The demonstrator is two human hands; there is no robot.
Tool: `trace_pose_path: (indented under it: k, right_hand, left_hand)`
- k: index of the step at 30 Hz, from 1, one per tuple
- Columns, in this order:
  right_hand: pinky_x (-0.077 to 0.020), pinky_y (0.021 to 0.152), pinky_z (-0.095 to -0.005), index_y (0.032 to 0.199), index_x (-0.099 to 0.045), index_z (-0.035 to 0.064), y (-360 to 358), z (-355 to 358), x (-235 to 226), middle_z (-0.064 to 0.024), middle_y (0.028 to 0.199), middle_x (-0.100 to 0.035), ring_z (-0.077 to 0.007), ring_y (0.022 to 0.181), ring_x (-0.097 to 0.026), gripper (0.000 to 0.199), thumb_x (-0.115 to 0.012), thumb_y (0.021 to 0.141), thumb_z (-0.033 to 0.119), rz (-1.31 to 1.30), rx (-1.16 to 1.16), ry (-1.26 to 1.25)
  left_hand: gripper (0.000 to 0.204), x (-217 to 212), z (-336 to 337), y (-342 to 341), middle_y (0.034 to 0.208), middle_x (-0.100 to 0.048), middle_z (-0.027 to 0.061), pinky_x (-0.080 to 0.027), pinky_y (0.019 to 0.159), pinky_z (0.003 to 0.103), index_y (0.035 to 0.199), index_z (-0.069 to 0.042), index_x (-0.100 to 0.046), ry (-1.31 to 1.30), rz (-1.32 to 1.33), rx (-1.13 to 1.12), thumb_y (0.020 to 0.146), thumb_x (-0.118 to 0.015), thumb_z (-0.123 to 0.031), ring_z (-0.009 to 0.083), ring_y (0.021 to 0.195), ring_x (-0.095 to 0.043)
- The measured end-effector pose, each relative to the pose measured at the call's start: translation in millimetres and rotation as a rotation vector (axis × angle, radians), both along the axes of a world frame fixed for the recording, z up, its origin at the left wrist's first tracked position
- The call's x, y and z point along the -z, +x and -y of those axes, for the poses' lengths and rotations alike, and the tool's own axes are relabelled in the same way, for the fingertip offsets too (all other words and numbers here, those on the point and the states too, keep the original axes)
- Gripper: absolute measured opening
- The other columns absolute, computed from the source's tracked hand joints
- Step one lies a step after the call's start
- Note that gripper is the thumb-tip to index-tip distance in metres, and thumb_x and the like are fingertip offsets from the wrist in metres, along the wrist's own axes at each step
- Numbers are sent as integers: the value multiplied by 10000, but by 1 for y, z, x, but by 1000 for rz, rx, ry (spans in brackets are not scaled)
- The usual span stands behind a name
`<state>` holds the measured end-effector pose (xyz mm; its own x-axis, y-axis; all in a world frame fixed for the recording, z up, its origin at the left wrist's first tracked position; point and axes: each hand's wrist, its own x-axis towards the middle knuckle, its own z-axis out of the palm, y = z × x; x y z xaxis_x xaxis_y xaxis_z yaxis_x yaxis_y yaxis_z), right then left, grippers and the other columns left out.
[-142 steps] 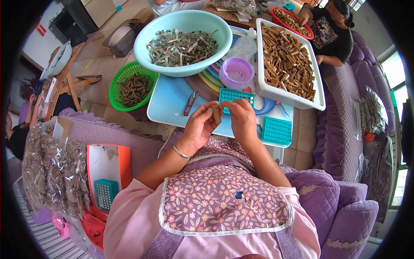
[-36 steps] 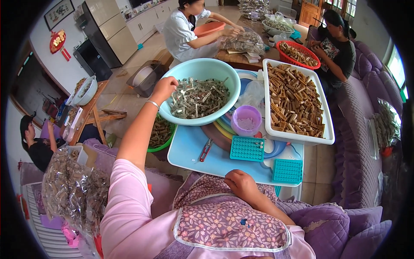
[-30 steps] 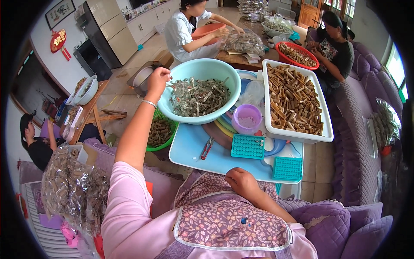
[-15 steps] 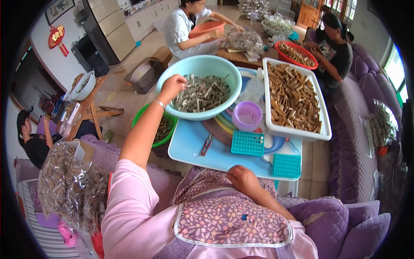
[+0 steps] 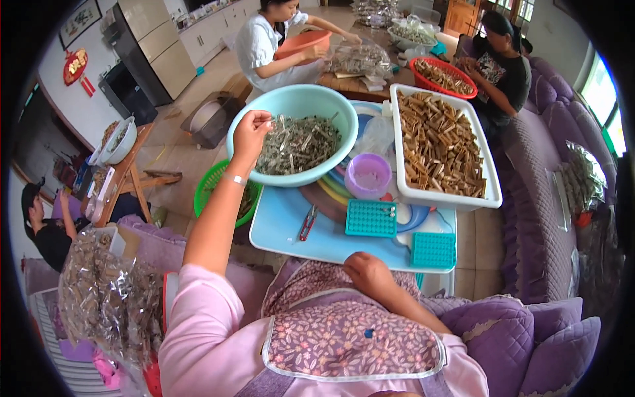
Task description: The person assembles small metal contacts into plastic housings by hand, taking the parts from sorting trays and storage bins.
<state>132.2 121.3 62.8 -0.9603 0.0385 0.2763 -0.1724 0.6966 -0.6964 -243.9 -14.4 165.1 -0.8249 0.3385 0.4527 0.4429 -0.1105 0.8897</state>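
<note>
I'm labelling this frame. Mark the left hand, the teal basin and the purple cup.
left hand [image 5: 250, 134], head view, back of the hand
teal basin [image 5: 278, 103], head view, near-left rim
purple cup [image 5: 368, 178], head view, inside bottom

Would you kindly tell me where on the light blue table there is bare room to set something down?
The light blue table is bare along its near-left part, between the red-handled tool and the left edge, and in a strip in front of the two teal grid trays. The far side is crowded: teal basin, purple cup and white tray.
</note>
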Motion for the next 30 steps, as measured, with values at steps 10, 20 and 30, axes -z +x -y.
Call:
trace_pose_path:
  k: [10, 20, 30]
  right_hand:
    - [-500, 712, -437, 836, -642, 38, -9, -2, 8, -145, 869, -630, -356, 809, -609, 135, -625, 835, 172, 38, 10, -54]
    - [-514, 716, -414, 917, -638, 37, -1, -2, 4, -146, 904, -622, -339, 856, -616, 130, -663, 825, 126, -38, 74, -135]
    - [-419, 996, -432, 1467, -267, 119, -17, -7, -74, -170, 1477, -330, -322, 1317, -397, 837, -708, 827, 430, 11, -123, -1372]
  left_hand:
    - [148, 19, -1, 10, 910, -622, 42, -515, 767, 267, 983, -6, -602, -104, 105, 38, 842, -597, 40, 122, 826, -601]
    - [148, 11, 19, 82, 992, -594, 53, -513, 841, 269, 1038, -15, -562, 260, 231, 166, 899, -577, 31, 133, 918, -591]
    - [192, -30, 26, 230, 1070, -577, 99, -534, 838, 247, 1078, -27, -539, 546, 432, 738, 902, -573, 44, 151, 940, -604]
